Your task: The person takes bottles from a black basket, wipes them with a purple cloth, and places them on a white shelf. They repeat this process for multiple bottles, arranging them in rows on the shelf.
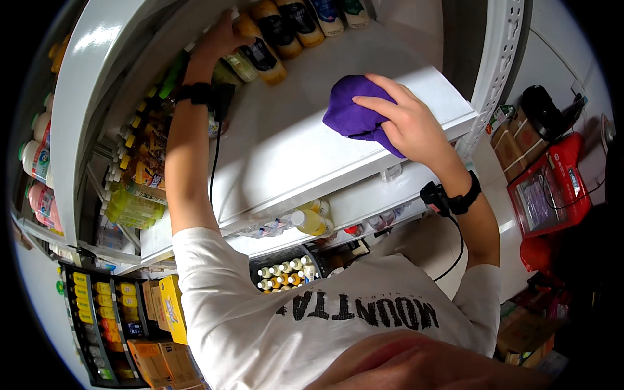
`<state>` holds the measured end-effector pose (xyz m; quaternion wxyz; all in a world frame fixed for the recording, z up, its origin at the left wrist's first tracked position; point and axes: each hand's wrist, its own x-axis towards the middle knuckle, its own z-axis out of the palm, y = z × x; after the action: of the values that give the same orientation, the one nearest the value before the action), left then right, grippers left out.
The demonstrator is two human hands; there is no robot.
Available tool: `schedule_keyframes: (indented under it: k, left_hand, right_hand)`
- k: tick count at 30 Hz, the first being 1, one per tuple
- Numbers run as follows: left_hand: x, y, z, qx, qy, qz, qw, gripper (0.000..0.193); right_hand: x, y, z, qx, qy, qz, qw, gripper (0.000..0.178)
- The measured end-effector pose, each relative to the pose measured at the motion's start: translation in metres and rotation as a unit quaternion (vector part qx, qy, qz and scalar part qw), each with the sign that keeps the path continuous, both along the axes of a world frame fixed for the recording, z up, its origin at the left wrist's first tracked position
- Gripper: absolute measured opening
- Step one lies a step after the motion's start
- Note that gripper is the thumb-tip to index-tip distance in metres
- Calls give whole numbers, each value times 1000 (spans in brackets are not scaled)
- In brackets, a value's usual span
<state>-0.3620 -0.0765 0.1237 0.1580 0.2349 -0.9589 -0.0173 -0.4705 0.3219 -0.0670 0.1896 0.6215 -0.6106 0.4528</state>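
A folded purple cloth (351,107) lies against the white shelf (292,117), near its front right edge. My right hand (409,123) grips it, with two fingers stretched over its top and the others out of sight. At the back left of the shelf, my left hand (221,42) is closed at the upper part of an orange bottle with a black label (262,55). Its thumb side shows against the bottle; most of its fingers are hidden. More bottles with dark labels (299,23) stand in a row to the right.
Snack packets (149,159) and yellow-green bottles (133,208) crowd the left side. A lower shelf holds a yellow bottle (312,222); below it sits a crate of small bottles (286,273). A perforated white upright (497,58) borders the shelf at right, with a red bin (552,188) beyond.
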Motion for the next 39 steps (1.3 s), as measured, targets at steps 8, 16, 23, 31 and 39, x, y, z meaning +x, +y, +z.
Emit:
schedule_keyframes:
  k: [8,16,23,31,39]
  left_hand:
    - [-27,-37,-6,34,35,-2,999,117]
    - [-8,-33,-13,-66,38,-31,997,112]
    - [77,43,-19,-178,71,-41,981,83]
    - [240,217,-51,-152,106,-101,977,45]
    - [440,245,-215,195,156,147,957,37]
  right_hand:
    - [-2,-2,-3,-6,2,-1,1000,46]
    - [-2,-5,-4,8,-1,-25,1000,47]
    - [21,-7,-4,-4,10,-68,998,53]
    - [136,-42,-18,-32,65,228,971,59]
    - [246,-54,-77,90,96,437,890,50]
